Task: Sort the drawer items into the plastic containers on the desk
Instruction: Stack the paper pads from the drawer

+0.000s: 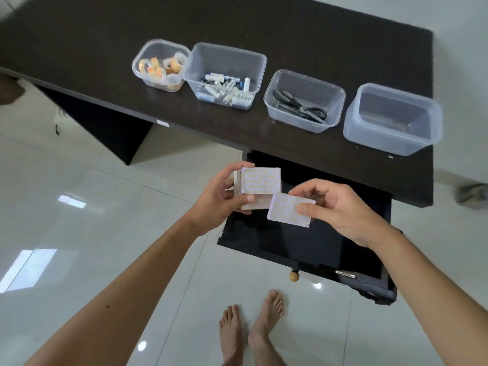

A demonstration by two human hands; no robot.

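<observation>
My left hand (220, 196) grips a stack of flat white packets with an orange pattern (261, 184) above the open dark drawer (303, 247). My right hand (340, 207) pinches one more such packet (284, 211) just below and right of the stack. On the dark desk (264, 27) stand clear plastic containers in a row: one with tape rolls (161, 66), one with batteries (224, 76), one with black scissors (303, 100), and an empty one (393, 118) at the right.
The drawer looks dark inside, with a small metal item (346, 273) near its front and a round wooden knob (294, 276). Glossy white floor tiles lie below, and bare feet (250, 328) stand in front of the drawer. A grey object (472, 194) lies on the floor at right.
</observation>
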